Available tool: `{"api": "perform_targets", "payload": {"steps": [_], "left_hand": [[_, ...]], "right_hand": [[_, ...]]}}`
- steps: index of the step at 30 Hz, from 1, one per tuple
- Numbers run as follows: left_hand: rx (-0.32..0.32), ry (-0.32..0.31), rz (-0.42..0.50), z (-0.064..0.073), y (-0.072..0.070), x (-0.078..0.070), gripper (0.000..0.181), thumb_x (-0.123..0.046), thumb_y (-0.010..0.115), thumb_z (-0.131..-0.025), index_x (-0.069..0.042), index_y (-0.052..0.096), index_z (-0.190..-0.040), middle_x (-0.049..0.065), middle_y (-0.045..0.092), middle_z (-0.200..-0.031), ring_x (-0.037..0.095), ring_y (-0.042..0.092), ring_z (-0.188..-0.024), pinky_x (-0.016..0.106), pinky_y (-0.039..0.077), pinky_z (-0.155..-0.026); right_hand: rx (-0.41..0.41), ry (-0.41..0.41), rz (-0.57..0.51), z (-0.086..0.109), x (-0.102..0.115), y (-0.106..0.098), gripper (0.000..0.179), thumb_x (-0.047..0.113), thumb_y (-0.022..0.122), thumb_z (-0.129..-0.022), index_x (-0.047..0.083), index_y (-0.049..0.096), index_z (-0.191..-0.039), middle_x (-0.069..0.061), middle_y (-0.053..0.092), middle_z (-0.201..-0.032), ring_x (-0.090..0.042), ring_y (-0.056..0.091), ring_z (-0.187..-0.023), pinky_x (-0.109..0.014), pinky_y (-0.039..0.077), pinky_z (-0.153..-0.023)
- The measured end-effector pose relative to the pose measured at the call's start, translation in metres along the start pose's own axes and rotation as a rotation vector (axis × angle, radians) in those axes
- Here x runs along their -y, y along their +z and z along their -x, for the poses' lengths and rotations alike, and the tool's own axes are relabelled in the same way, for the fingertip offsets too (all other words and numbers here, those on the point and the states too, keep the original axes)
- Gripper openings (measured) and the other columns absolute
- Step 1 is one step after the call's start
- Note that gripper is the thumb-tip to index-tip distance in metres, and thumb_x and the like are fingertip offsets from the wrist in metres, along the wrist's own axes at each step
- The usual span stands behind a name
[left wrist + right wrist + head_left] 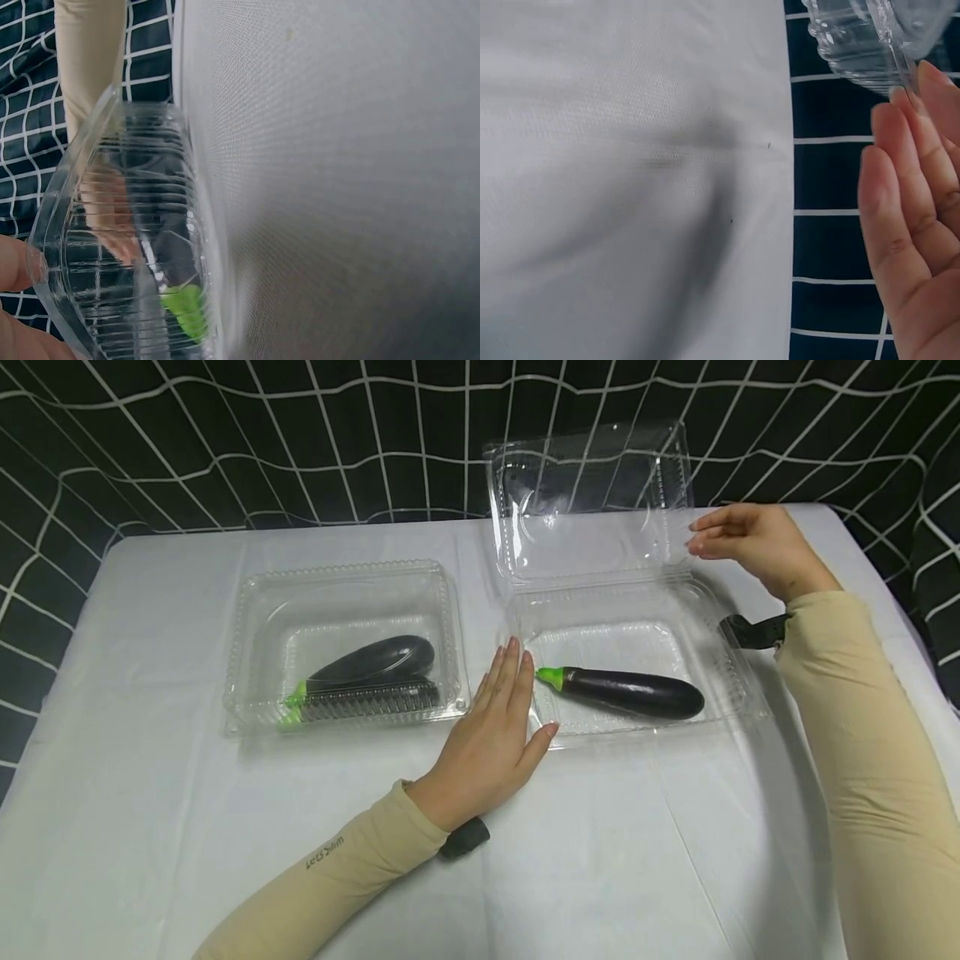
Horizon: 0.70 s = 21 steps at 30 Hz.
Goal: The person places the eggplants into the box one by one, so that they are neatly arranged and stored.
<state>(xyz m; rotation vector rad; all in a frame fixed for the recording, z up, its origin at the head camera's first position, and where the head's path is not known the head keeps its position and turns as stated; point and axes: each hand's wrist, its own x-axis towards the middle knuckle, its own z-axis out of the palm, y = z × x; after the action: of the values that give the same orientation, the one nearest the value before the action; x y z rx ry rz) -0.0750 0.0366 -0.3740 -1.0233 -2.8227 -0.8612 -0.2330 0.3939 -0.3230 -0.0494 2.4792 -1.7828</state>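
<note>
On the right of the table, a clear plastic clamshell container [720,693] stands with its lid [585,539] raised at the back. One dark eggplant [630,692] with a green stem end lies inside. My left hand [487,743] rests, fingers straight, against the container's left edge; in the left wrist view, fingertips [13,264] touch the plastic rim. My right hand [757,543] is at the lid's right side, and in the right wrist view its thumb and finger pinch the lid's edge [900,56].
To the left sits a second clear container [337,585], its lid down over dark eggplants [375,662] with green ends. White cloth [150,777] covers the table. Dark fabric with a white grid [300,435] hangs behind the table's back edge.
</note>
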Motion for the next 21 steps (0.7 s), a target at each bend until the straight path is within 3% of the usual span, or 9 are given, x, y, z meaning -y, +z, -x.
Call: {"api": "perform_targets", "payload": {"steps": [6,16,21], "left_hand": [[0.015,-0.004,0.007,0.001,-0.001,-0.001,0.070,-0.033,0.040,-0.101,0.011,0.007,-0.146,0.023,-0.005,-0.154,0.033,-0.001,-0.143,0.034,0.003,-0.115],[0.031,-0.014,0.005,0.000,-0.002,-0.004,0.072,-0.034,0.038,-0.102,0.011,0.003,-0.145,0.024,-0.007,-0.154,0.033,-0.004,-0.143,0.036,0.003,-0.115],[0.035,-0.016,0.005,0.000,-0.002,-0.005,0.072,-0.034,0.038,-0.102,0.011,0.003,-0.145,0.025,-0.006,-0.154,0.034,-0.003,-0.143,0.037,0.004,-0.115]], "right_hand": [[-0.080,-0.087,0.000,0.005,-0.001,0.000,0.018,-0.011,0.066,-0.081,0.003,0.066,-0.092,0.004,0.069,-0.081,-0.004,0.066,-0.073,-0.012,0.051,-0.070],[-0.195,-0.143,0.099,0.024,0.002,-0.002,0.013,-0.008,0.071,-0.079,0.002,0.070,-0.087,0.005,0.068,-0.083,-0.005,0.065,-0.074,-0.011,0.049,-0.070],[-0.225,-0.165,0.087,0.034,0.000,-0.004,0.012,-0.008,0.072,-0.078,0.001,0.073,-0.086,0.005,0.069,-0.081,-0.006,0.064,-0.074,-0.012,0.048,-0.068]]}}
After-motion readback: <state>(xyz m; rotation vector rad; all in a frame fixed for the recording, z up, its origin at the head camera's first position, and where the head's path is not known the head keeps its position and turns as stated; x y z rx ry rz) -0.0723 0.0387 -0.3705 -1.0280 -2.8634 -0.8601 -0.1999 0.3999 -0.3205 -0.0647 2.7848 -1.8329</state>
